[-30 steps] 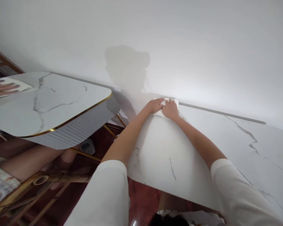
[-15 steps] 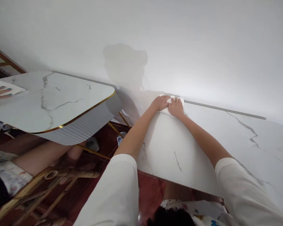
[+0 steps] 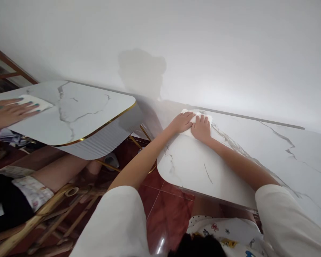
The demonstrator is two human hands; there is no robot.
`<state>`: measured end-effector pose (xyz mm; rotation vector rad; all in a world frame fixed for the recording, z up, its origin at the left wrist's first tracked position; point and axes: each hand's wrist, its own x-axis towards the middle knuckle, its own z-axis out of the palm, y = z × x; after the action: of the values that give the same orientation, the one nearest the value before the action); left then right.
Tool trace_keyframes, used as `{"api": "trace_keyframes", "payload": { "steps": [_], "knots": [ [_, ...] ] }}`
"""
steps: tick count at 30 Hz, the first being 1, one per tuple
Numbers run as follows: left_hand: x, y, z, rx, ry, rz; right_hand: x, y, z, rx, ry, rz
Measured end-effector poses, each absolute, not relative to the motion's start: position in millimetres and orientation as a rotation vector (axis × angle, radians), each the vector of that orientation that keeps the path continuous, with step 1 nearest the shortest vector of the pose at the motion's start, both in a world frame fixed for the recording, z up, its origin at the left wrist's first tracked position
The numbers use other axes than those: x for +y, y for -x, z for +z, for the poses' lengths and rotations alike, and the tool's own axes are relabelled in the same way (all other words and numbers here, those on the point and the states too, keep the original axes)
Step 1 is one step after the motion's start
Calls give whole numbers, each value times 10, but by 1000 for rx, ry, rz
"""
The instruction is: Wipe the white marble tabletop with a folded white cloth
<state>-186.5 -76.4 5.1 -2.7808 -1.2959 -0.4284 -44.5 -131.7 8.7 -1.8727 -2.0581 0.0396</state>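
Note:
Both my hands lie side by side on a folded white wipe (image 3: 208,118), cloth or paper I cannot tell, near the wall side of a white marble-patterned tabletop (image 3: 187,160). My left hand (image 3: 183,122) rests flat over the wipe's left part, fingers stretched to the right. Close against it, my right hand (image 3: 201,128) presses down on the right part with its fingers spread and pointing at the wall. The wipe's middle is hidden beneath the hands.
On the left stands a second marble-patterned table (image 3: 88,110) with gold trim, where another person's hand (image 3: 14,112) lies on a white wipe (image 3: 41,103). Bamboo furniture (image 3: 53,207) and that person's legs are below. The white wall (image 3: 230,53) runs behind both tables.
My hands and the wipe have drawn slightly back from the wall edge toward me. The other person's hand and wipe have moved right, further into view.

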Motion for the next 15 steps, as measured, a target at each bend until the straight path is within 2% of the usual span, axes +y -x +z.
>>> {"api": "trace_keyframes", "payload": {
  "steps": [15],
  "knots": [
    [-1784,2096,54,-1414,2729,-294,-2260,615,118,-2165,1785,154]
  ]
}}
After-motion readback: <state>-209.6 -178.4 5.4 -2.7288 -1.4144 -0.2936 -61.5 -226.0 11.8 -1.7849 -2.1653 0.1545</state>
